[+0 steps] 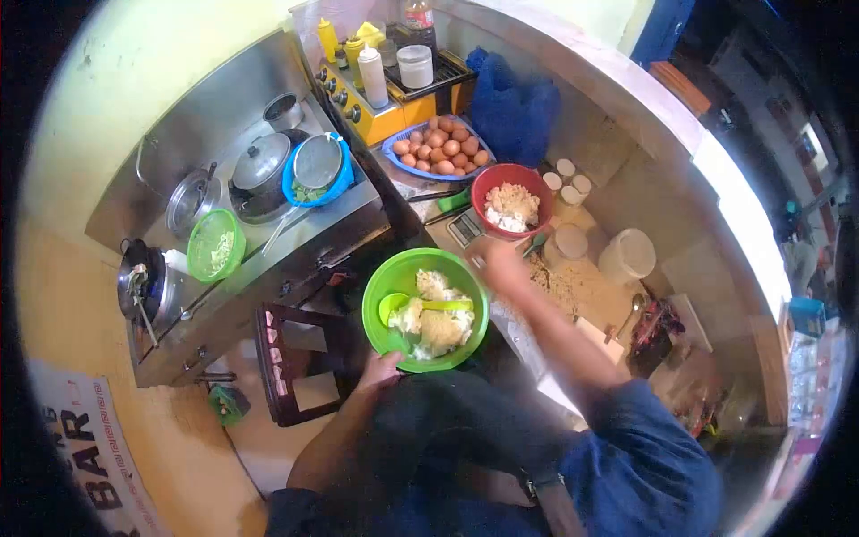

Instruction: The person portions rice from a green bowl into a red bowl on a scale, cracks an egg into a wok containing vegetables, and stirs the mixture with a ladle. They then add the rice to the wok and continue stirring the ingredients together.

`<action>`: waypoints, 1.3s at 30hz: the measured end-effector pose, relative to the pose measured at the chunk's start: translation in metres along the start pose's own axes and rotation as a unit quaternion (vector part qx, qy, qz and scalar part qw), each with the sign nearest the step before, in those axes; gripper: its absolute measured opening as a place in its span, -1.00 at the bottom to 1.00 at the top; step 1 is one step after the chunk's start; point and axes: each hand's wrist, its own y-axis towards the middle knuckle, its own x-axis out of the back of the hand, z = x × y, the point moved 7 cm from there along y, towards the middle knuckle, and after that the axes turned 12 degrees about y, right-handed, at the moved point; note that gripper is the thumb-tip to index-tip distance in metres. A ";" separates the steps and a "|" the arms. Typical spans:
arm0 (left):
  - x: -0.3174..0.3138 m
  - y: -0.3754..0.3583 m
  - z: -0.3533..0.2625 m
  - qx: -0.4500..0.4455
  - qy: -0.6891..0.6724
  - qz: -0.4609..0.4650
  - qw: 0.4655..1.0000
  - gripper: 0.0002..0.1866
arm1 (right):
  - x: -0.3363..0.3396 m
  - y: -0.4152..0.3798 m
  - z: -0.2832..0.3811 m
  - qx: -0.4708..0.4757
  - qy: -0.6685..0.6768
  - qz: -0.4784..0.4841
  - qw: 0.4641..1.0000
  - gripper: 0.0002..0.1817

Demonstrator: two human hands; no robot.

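Tabletop (582, 300): carries a blue basket and a red bowl, with crumbs scattered on its surface. Large green bowl (378, 282): in front of the person's body, near the tabletop's edge, containing white and light-brown food. Blue basket (390, 149): filled with eggs, just beyond the red bowl (481, 183), whose contents look similar. Green ladle (438, 305): lying across the food in the green bowl. Left hand (383, 369): gripping that bowl's near rim. Right hand (501, 267): blurred, between both bowls; grasp cannot be determined. Eggs (443, 145): brown, heaped.
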 end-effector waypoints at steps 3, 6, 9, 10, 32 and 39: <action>0.009 0.011 0.021 -0.035 0.019 0.018 0.999 -0.61 | 0.085 0.034 -0.088 -0.096 -0.043 -0.169 0.980 -0.75; 0.013 0.010 0.033 -0.086 -0.047 -0.017 0.995 -0.63 | 0.109 0.067 -0.141 -0.191 -0.083 -0.081 0.975 -0.64; 0.011 -0.001 0.023 -0.032 0.001 -0.025 0.999 -0.64 | 0.087 0.079 -0.146 -0.215 -0.096 0.060 0.970 -0.55; 0.013 0.001 0.029 -0.039 -0.003 -0.044 0.998 -0.69 | 0.080 0.083 -0.145 -0.211 -0.116 0.075 0.968 -0.54; 0.025 0.010 0.047 -0.083 0.102 -0.053 0.990 -0.72 | 0.001 0.024 0.013 -0.147 0.317 0.168 0.922 -0.89; 0.020 0.005 0.035 -0.072 0.042 -0.013 0.996 -0.78 | -0.046 -0.021 0.000 -0.090 0.073 0.110 0.987 -0.83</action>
